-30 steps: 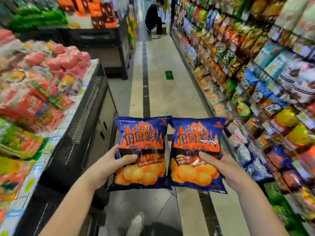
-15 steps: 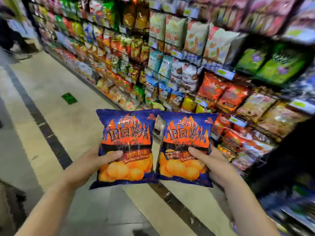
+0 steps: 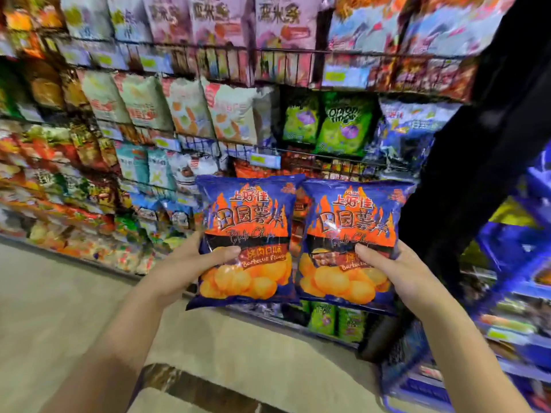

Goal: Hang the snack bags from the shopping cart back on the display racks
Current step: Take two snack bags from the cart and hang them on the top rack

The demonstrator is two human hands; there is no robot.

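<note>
left hand (image 3: 190,263): below and left of the green bags (image 3: 328,123), fingers clamped on the left chip bag (image 3: 250,222); thumb (image 3: 223,253) across its front, other fingers hidden behind
right hand (image 3: 396,272): below and right of the green bags, clamped on the right chip bag (image 3: 348,234); thumb (image 3: 369,254) on the front, other fingers hidden behind
left chip bag: blue and orange, upright, held in the air below the green bags, front facing the camera
right chip bag: same print, straight below the green bags, inner edge touching the left chip bag
floor (image 3: 59,308): pale tile, far below and left of the green bags
display rack (image 3: 298,150): wire rail just under the green bags, behind both held bags
pale bags (image 3: 185,108): just left of the green bags, same row
pink bags (image 3: 226,22): row above the green bags
dark shape (image 3: 477,159): right of the green bags, blurred, cannot tell what
</note>
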